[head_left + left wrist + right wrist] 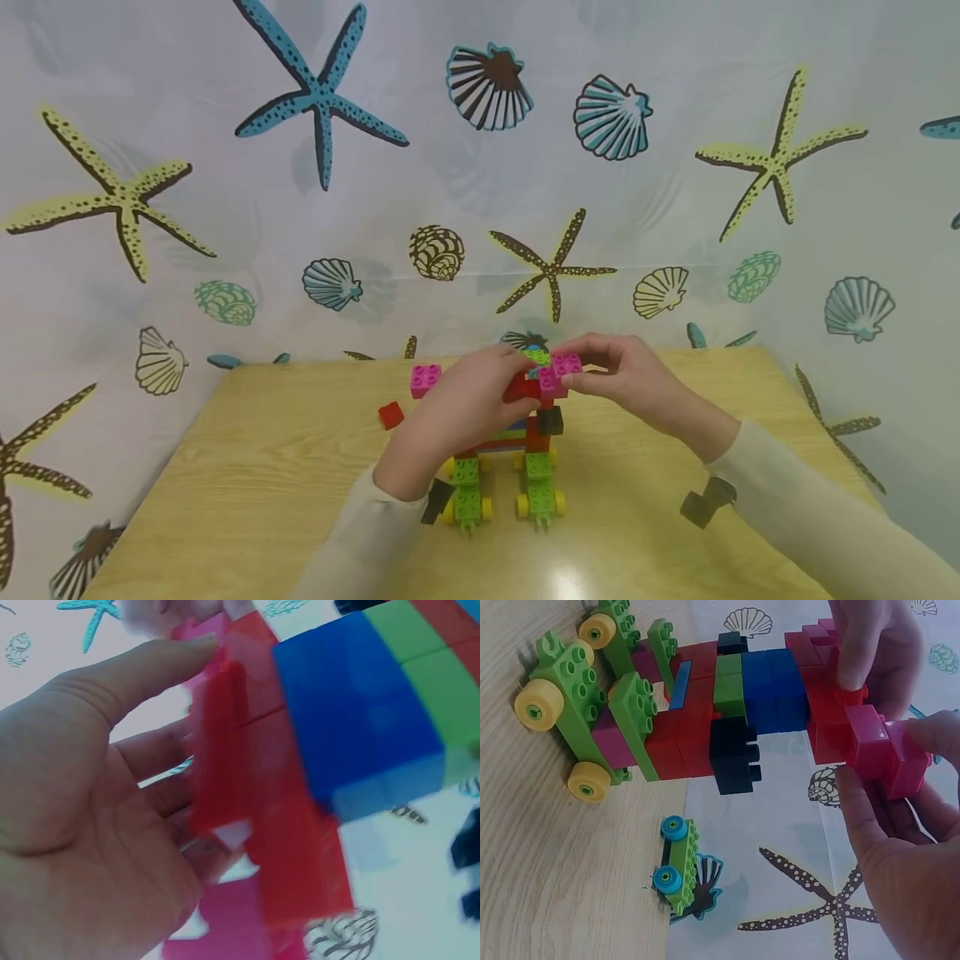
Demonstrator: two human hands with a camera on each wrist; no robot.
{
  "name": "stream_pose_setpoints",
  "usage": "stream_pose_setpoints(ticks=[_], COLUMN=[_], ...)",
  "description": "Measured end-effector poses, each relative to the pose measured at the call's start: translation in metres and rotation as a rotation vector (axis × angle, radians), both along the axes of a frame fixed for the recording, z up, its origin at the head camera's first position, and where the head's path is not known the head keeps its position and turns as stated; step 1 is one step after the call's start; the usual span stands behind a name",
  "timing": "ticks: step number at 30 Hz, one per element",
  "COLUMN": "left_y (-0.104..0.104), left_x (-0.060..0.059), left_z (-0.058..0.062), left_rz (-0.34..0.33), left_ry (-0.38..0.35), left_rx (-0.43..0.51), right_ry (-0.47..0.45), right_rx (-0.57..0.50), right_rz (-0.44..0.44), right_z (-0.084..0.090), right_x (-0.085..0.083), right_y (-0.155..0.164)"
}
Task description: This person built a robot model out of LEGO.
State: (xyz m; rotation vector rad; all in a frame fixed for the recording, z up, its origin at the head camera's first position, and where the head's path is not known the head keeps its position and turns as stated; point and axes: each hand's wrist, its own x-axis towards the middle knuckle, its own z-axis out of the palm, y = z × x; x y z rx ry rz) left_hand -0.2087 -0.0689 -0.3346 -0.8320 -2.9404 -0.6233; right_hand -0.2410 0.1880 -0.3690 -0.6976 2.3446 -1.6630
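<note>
A toy figure of building bricks stands on two green wheeled bases, with red, green and blue bricks stacked above. My left hand grips its upper red bricks, thumb on the near side and fingers behind. At the figure's right end my right hand pinches a pink brick between thumb and fingers. It sits against another pink brick, which adjoins the red row. Whether the two are fully pressed together, I cannot tell. Another pink brick shows at the figure's left end.
A loose red brick lies on the wooden table, left of the figure. Black bricks jut from the figure's sides. Behind it stands a green car base with blue wheels. A patterned cloth hangs at the back.
</note>
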Motion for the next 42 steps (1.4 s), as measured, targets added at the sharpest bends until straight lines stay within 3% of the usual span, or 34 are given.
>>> stream_pose_setpoints(ticks=[5,8,10,14,20,26,42], left_y=[-0.020,-0.041,-0.055,-0.078,-0.093,-0.097,-0.093], left_x=[0.010,0.006,0.001,-0.010,-0.017,-0.018,-0.016], left_z=[0.007,0.002,-0.005,-0.023,-0.049,-0.060,-0.064], left_rz=[-0.020,-0.033,-0.020,0.043,0.121,0.097,0.111], left_ry=[0.181,0.253,0.257,0.157,-0.124,-0.293,-0.337], left_rx=[0.121,0.252,0.348,0.518,0.688,0.808,0.825], right_ry=[0.017,0.002,-0.006,-0.005,-0.016,-0.050,-0.046], right_rx=[0.013,0.012,0.011,0.003,-0.030,-0.079,-0.084], right_rz=[0.011,0.018,0.019,-0.002,-0.041,-0.071,-0.181], right_z=[-0.001,-0.002,-0.003,-0.007,-0.012,-0.019,-0.033], right_x=[-0.001,0.000,0.001,0.003,0.009,0.018,0.017], right_y=[0.005,0.009,0.012,0.018,0.021,0.012,0.002])
